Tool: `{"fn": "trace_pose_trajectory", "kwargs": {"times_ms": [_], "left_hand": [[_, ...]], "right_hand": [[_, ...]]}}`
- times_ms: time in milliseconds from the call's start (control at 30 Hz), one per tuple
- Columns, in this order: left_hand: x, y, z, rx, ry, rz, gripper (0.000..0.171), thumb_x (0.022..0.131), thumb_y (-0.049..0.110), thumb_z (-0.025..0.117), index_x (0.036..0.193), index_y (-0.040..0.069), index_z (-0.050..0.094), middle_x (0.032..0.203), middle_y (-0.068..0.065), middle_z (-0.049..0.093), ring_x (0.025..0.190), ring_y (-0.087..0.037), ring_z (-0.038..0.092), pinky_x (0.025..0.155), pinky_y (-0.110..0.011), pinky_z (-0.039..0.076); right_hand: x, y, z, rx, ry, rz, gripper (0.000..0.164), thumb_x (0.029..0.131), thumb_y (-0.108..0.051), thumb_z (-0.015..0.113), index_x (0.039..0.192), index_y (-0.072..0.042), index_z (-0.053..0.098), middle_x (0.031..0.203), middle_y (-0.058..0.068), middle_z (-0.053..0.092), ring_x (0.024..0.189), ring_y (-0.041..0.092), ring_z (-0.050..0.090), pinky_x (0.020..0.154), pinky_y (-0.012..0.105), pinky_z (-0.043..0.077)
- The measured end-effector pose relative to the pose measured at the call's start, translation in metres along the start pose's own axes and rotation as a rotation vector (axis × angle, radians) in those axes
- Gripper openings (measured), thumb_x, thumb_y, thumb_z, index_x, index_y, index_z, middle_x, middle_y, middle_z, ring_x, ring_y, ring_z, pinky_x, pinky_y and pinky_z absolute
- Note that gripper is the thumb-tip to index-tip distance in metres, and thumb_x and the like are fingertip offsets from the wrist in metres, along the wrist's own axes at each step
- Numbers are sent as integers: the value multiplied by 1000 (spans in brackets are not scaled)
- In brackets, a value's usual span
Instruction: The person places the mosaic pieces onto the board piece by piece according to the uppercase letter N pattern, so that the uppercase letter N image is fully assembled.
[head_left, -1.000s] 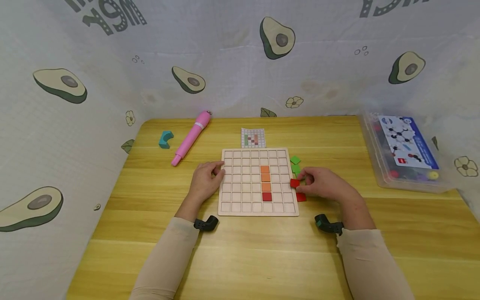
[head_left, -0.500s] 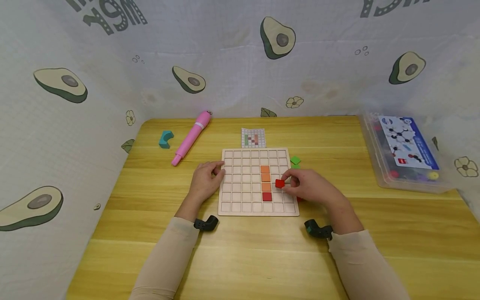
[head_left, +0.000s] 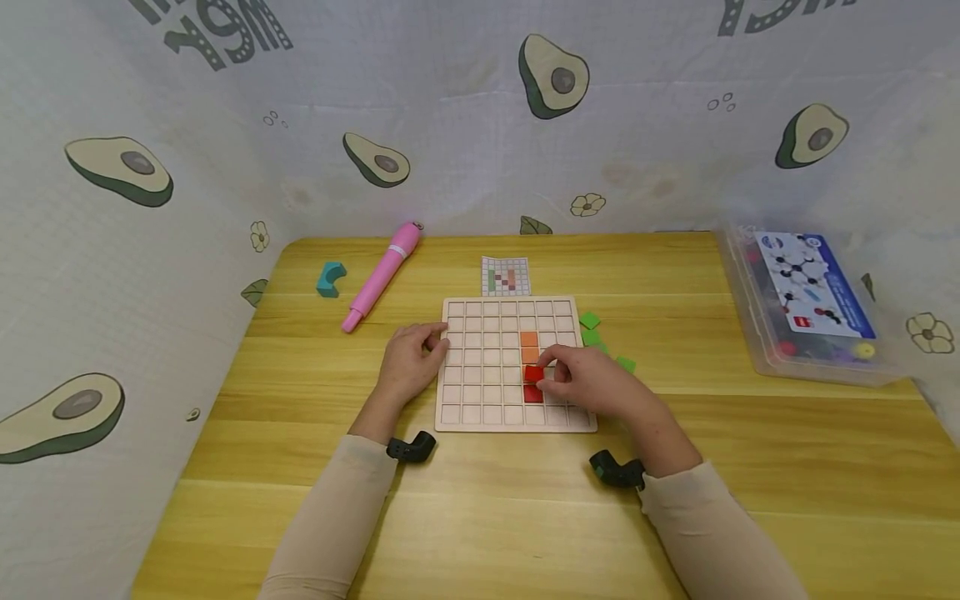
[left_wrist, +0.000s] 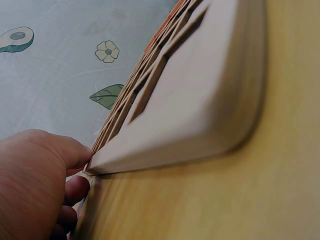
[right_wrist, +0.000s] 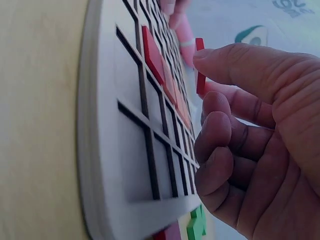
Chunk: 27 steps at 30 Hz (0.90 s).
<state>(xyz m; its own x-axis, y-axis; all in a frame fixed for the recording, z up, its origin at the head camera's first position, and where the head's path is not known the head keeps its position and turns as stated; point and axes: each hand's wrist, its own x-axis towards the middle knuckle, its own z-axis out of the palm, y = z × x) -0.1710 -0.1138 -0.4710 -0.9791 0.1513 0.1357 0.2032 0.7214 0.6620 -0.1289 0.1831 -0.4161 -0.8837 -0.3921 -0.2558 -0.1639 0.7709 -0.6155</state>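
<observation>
My right hand [head_left: 596, 379] pinches a red square tile [head_left: 534, 374] between thumb and finger, over the wooden grid board [head_left: 480, 423]. From the head view, that tile overlaps the column of orange tiles [head_left: 529, 339], hiding the lowest one. Just in front of it, another red tile [head_left: 533, 394] lies in a cell. In the right wrist view the held red tile [right_wrist: 200, 70] stands on edge, apart from the board. My left hand [head_left: 410, 360] rests at the board's left edge, its fingertips touching the rim [left_wrist: 150, 150], other fingers loosely bent.
Green tiles [head_left: 590, 320] lie along the board's right side, with a red tile [right_wrist: 170, 232] near them. A patterned card [head_left: 506, 277] sits behind the board. Further off are a pink pen-shaped object [head_left: 382, 277], a teal block [head_left: 330, 279] and a clear lidded box [head_left: 817, 292].
My right hand has carried the red tile from the board's right edge leftward to over the orange column. The left hand has stayed at the board's edge.
</observation>
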Motion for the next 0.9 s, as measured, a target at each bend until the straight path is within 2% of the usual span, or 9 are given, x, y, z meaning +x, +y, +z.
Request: {"fn": "trace_pose_trajectory", "kwargs": {"times_ms": [333, 900], "left_hand": [[-1, -2, 1, -3, 8, 7, 32, 100, 25, 64, 129, 13, 71, 91, -4, 67, 94, -25, 56, 86, -36, 43], [1, -4, 2, -3, 23, 20, 32, 99, 25, 64, 128, 13, 72, 90, -4, 67, 93, -24, 56, 86, -37, 44]], "right_hand": [[4, -5, 16, 25, 10, -36, 21, 94, -24, 72, 113, -17, 64, 76, 0, 55, 62, 14, 48, 55, 27, 39], [9, -11, 27, -113, 116, -56, 26, 92, -29, 73, 114, -15, 67, 67, -4, 53, 59, 12, 46, 56, 27, 37]]}}
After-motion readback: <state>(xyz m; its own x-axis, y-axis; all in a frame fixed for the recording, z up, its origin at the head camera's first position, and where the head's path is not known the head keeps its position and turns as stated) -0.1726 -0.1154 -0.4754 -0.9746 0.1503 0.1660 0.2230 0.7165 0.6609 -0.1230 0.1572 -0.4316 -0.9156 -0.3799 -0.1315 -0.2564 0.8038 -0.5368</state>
